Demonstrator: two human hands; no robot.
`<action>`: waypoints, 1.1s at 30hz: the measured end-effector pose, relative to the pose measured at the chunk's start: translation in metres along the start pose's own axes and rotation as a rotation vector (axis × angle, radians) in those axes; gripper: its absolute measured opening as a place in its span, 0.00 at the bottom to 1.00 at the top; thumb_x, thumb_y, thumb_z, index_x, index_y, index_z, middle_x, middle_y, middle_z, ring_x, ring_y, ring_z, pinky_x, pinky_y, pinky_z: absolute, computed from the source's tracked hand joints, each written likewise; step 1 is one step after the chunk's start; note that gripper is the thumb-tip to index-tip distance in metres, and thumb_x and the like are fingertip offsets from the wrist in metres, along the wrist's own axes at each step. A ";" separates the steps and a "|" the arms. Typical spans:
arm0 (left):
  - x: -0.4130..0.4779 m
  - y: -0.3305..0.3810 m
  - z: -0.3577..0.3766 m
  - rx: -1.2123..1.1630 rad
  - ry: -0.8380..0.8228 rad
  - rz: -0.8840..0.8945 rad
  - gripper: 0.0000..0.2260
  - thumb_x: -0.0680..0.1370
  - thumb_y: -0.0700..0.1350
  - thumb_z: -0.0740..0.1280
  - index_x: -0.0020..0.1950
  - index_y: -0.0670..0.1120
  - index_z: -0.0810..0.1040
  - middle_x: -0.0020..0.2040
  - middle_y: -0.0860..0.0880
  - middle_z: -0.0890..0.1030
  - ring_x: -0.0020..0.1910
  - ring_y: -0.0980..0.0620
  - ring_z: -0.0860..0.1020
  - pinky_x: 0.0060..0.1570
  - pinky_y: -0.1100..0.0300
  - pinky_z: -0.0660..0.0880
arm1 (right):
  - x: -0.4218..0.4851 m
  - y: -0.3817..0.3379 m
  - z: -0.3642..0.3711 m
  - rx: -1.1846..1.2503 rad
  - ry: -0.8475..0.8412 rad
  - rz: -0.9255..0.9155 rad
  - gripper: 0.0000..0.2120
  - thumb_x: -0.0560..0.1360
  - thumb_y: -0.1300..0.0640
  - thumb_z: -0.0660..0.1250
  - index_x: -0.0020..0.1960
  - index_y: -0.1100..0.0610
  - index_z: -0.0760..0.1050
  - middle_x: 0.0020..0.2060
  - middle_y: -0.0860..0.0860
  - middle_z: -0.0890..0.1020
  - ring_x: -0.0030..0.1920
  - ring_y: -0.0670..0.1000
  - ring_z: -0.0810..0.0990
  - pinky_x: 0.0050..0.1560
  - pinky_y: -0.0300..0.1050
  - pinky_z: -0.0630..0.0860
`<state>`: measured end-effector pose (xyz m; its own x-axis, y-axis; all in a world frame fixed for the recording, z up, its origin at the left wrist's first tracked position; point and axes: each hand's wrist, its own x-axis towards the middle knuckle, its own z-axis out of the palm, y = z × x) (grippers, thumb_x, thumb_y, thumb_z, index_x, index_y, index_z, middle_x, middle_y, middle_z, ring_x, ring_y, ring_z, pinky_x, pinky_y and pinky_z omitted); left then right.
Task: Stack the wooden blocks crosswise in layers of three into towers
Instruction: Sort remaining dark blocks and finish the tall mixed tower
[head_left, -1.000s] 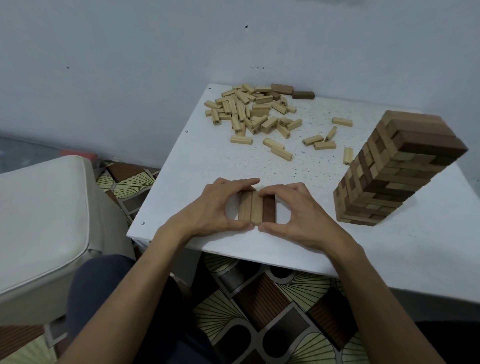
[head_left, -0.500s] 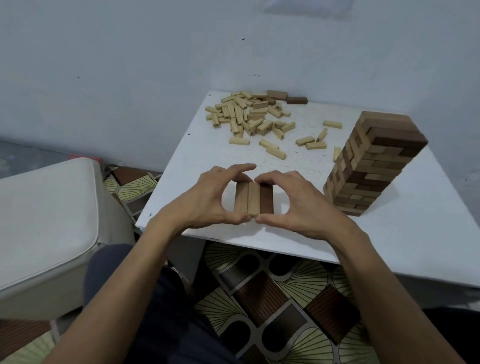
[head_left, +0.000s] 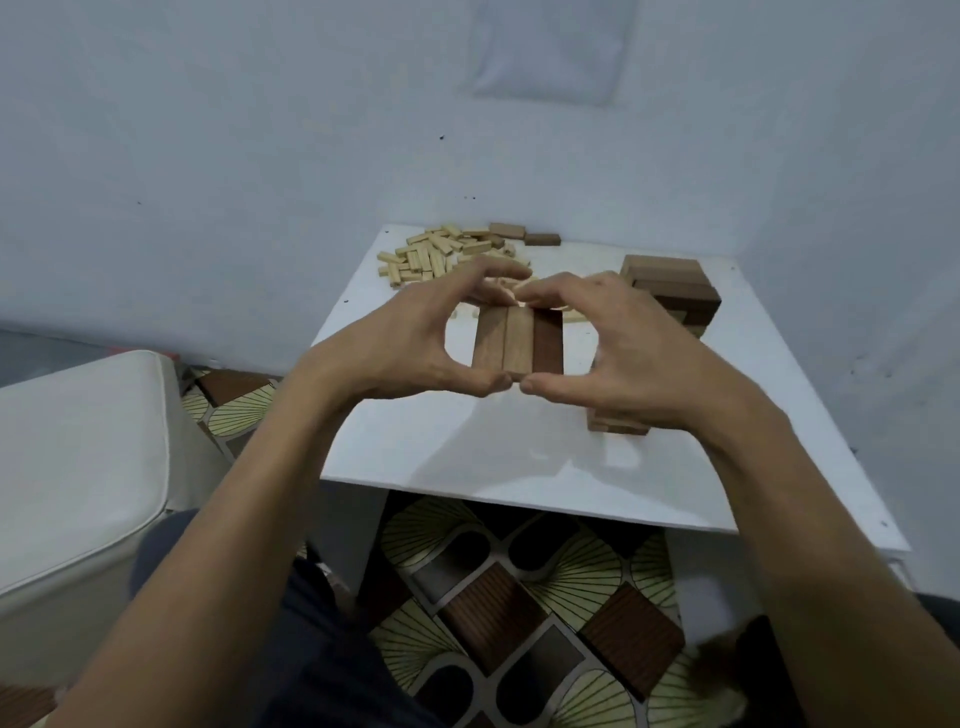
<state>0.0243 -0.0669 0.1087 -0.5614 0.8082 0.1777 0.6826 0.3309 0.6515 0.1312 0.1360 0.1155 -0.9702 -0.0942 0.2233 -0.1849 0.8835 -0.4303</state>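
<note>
We've got L hand & R hand pinching the three-block row by its ends, so an uneven squeeze could pop one out.

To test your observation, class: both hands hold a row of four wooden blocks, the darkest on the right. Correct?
No: the left hand and right hand hold a row of three wooden blocks, not four, the darkest on the right, as the head view shows.
</note>
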 end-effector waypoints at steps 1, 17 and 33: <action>0.005 0.005 -0.001 -0.010 0.007 0.012 0.36 0.70 0.48 0.79 0.73 0.61 0.65 0.64 0.59 0.76 0.66 0.68 0.70 0.58 0.71 0.66 | -0.001 0.001 -0.008 -0.005 0.009 0.007 0.33 0.68 0.40 0.74 0.70 0.43 0.69 0.63 0.45 0.76 0.64 0.45 0.69 0.58 0.41 0.68; 0.117 0.063 0.029 -0.020 0.024 0.094 0.35 0.72 0.50 0.77 0.73 0.57 0.64 0.62 0.54 0.76 0.66 0.55 0.72 0.61 0.65 0.67 | 0.003 0.083 -0.108 0.067 -0.006 0.109 0.33 0.66 0.46 0.78 0.68 0.42 0.70 0.60 0.39 0.78 0.64 0.43 0.74 0.71 0.52 0.68; 0.143 0.059 0.047 0.027 -0.012 0.038 0.37 0.68 0.58 0.73 0.74 0.57 0.63 0.65 0.52 0.77 0.68 0.53 0.72 0.62 0.54 0.70 | 0.010 0.126 -0.101 0.170 -0.041 0.101 0.33 0.69 0.48 0.78 0.69 0.43 0.69 0.61 0.40 0.77 0.63 0.44 0.75 0.68 0.46 0.69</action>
<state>0.0063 0.0909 0.1376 -0.5295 0.8262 0.1926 0.7155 0.3129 0.6247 0.1139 0.2927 0.1514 -0.9900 -0.0312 0.1372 -0.1071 0.7995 -0.5911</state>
